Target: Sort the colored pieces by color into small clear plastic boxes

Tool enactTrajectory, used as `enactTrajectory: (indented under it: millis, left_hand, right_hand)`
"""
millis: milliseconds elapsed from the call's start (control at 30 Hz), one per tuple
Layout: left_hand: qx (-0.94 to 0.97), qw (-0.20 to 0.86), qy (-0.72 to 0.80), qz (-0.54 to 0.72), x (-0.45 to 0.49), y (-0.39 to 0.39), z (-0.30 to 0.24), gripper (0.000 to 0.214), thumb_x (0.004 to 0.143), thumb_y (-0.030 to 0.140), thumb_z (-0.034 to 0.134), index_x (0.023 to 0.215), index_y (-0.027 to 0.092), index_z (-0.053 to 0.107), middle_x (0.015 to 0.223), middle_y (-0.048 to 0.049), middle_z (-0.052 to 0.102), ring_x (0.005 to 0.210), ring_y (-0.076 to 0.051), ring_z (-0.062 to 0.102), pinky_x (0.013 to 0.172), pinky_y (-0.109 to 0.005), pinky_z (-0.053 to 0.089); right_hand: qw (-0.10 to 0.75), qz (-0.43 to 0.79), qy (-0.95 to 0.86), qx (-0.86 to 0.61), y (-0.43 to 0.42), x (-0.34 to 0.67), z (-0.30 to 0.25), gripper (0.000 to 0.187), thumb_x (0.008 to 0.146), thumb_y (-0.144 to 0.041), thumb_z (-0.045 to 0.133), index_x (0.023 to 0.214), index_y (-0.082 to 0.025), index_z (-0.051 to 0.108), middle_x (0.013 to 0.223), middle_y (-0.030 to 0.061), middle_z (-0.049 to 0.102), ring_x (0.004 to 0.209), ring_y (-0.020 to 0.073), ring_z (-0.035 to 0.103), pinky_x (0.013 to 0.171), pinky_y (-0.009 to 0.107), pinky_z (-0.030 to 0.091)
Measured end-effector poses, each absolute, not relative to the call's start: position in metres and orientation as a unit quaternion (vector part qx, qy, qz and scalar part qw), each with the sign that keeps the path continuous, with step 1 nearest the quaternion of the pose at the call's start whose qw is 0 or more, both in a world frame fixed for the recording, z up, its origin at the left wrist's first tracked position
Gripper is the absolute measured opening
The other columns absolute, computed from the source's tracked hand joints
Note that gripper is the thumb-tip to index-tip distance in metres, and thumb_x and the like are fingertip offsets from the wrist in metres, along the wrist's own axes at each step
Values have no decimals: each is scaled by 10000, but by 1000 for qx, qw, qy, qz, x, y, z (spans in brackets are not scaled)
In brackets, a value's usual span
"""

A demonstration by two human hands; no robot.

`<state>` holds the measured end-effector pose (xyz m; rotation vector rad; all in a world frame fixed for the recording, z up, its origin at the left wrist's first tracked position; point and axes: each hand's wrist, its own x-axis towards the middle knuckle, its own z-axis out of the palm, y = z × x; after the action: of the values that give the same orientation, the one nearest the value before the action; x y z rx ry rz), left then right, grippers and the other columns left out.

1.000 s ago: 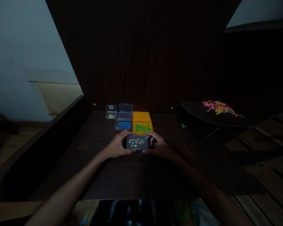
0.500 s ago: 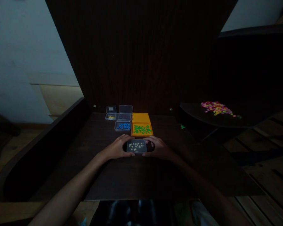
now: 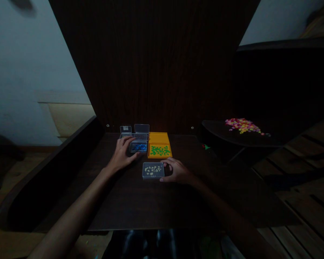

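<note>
A small clear box of pale pieces (image 3: 153, 170) lies closed on the dark table (image 3: 140, 201). My right hand (image 3: 176, 171) rests against its right side, fingers curled around the edge. My left hand (image 3: 122, 154) has reached to the clear box of blue pieces (image 3: 138, 147) and its fingers touch that box's left side. An open orange box of green pieces (image 3: 159, 146) stands just right of the blue one. A smaller clear box (image 3: 125, 130) sits behind my left hand.
A dark curved side table (image 3: 232, 135) at the right carries a heap of pink and yellow pieces (image 3: 241, 125). A tall dark wooden panel (image 3: 156, 64) rises behind the table. A dark raised rail (image 3: 51, 169) borders the table's left side.
My left hand let go of the pale-piece box and moved forward and left to the blue-piece box. The pale-piece box now lies flat with only my right hand on it.
</note>
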<state>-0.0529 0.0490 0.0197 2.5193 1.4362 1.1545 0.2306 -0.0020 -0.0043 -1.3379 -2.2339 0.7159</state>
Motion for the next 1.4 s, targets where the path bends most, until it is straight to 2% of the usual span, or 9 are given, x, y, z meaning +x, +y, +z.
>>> enactTrajectory:
  millis: [133, 233, 367, 533, 633, 767, 1000, 1200, 1400]
  left_hand:
    - [818, -35, 458, 345, -65, 70, 19, 738, 744, 400, 723, 1383, 213, 403, 1428, -143, 383, 1312, -333, 367, 1097, -528, 353]
    - [831, -37, 448, 326, -66, 77, 18, 779, 741, 424, 727, 1402, 218, 370, 1463, -154, 344, 1330, -351, 342, 1098, -553, 335]
    - [824, -33, 437, 359, -53, 73, 18, 554, 835, 366, 632, 1331, 204, 443, 1386, -137, 433, 1286, -313, 397, 1084, -514, 362]
    - [816, 18, 439, 376, -22, 63, 14, 262, 914, 304, 501, 1135, 175, 554, 1109, -105, 565, 1076, -243, 538, 978, -406, 453]
    - [820, 44, 453, 348, -7, 63, 6, 176, 912, 294, 482, 974, 175, 597, 999, -91, 581, 1013, -246, 539, 942, -410, 465]
    - [810, 81, 484, 320, 5, 63, -3, 100, 850, 230, 534, 851, 175, 617, 937, -99, 597, 1002, -274, 533, 940, -449, 468]
    - [797, 86, 511, 310, 10, 66, -6, 127, 805, 207, 562, 813, 172, 684, 858, -109, 608, 990, -296, 547, 925, -442, 483]
    - [797, 95, 512, 306, 12, 66, -6, 130, 786, 210, 591, 825, 157, 703, 879, -127, 613, 1005, -320, 540, 930, -469, 476]
    - [792, 116, 508, 319, 15, 65, -4, 129, 785, 220, 620, 869, 159, 695, 918, -120, 602, 1047, -318, 529, 974, -469, 452]
  right_hand:
    - [230, 262, -806, -479, 1, 231, -9, 763, 532, -457, 867, 1201, -180, 624, 1000, 53, 613, 820, 182, 558, 755, 321, 451]
    - [240, 278, -798, -479, 2, 233, -9, 793, 513, -494, 868, 1208, -196, 629, 1008, 51, 625, 780, 166, 550, 718, 311, 454]
    - [262, 310, -776, -483, 7, 240, -3, 699, 511, -540, 853, 1090, -184, 689, 938, 45, 652, 657, 130, 521, 603, 277, 433]
    - [359, 319, -709, -516, 25, 251, -4, 435, 765, -582, 636, 870, -164, 698, 726, 12, 626, 586, 117, 490, 530, 243, 375]
    - [412, 302, -651, -562, 41, 256, -10, 369, 821, -525, 568, 850, -170, 662, 678, -5, 600, 594, 122, 518, 538, 234, 386]
    - [378, 282, -627, -620, 59, 256, -14, 226, 797, -367, 632, 922, -179, 640, 674, -19, 633, 583, 120, 573, 559, 224, 423]
    - [311, 332, -624, -636, 80, 244, -17, 269, 838, -348, 639, 995, -130, 658, 374, -61, 518, 314, 126, 482, 392, 223, 375]
    - [300, 342, -629, -630, 81, 243, -13, 109, 864, -201, 585, 909, -142, 665, 421, -35, 589, 367, 128, 573, 391, 195, 424]
    - [304, 326, -638, -628, 72, 248, -6, 148, 866, -115, 513, 798, -145, 640, 400, -35, 577, 384, 127, 591, 429, 187, 451]
